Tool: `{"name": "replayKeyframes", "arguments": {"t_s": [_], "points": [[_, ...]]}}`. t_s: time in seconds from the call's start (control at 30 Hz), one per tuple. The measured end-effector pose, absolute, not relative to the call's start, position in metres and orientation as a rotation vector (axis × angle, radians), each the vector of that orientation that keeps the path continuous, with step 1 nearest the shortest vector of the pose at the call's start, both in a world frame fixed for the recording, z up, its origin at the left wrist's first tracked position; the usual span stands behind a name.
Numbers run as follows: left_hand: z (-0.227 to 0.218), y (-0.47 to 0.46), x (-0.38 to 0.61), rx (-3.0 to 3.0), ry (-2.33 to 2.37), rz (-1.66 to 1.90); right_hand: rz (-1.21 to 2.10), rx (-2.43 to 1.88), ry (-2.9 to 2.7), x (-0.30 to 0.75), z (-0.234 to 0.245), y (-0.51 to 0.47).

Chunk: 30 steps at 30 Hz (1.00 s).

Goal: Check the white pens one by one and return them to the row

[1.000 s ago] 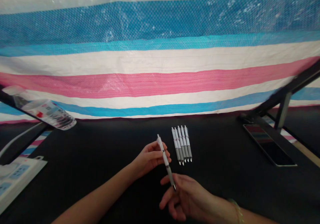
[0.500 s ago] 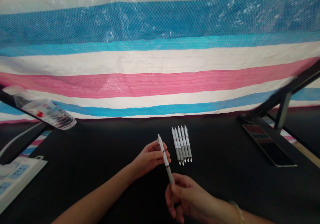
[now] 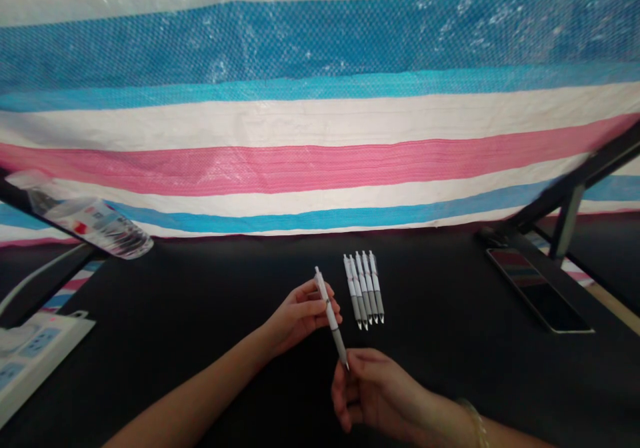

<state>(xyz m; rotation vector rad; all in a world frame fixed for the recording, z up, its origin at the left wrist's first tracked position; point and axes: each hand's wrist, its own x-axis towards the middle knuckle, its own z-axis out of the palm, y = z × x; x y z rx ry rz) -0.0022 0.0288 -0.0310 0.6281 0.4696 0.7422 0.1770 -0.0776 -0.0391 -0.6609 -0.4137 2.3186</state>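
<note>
My left hand (image 3: 300, 315) grips the white barrel of a white and grey pen (image 3: 331, 316), which slants with its tip toward me. My right hand (image 3: 373, 391) is curled just below, and its fingers pinch the pen's grey tip end. Just right of the held pen, several matching pens (image 3: 365, 289) lie side by side in a neat row on the black table (image 3: 200, 315).
A plastic water bottle (image 3: 87, 221) lies at the far left. A white power strip (image 3: 30, 361) sits at the left edge. A dark phone (image 3: 537, 289) rests at the right beside a black metal frame (image 3: 570, 195). A striped tarp (image 3: 320, 121) hangs behind.
My right hand's fingers were spread under the pen's tip and have closed up onto it. My left hand and the row of pens stay where they were.
</note>
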Motion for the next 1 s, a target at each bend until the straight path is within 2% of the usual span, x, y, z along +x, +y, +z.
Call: {"name": "replayKeyframes", "arguments": {"t_s": [0.67,1.0], "points": [[-0.028,0.026,0.001,0.589,0.514,0.781,2.301,-0.605,-0.383,0.176,-0.043,-0.077],[-0.02,0.019,0.007,0.756,0.644,0.882,2.41,-0.632,-0.364,0.184,-0.02,-0.072]]}}
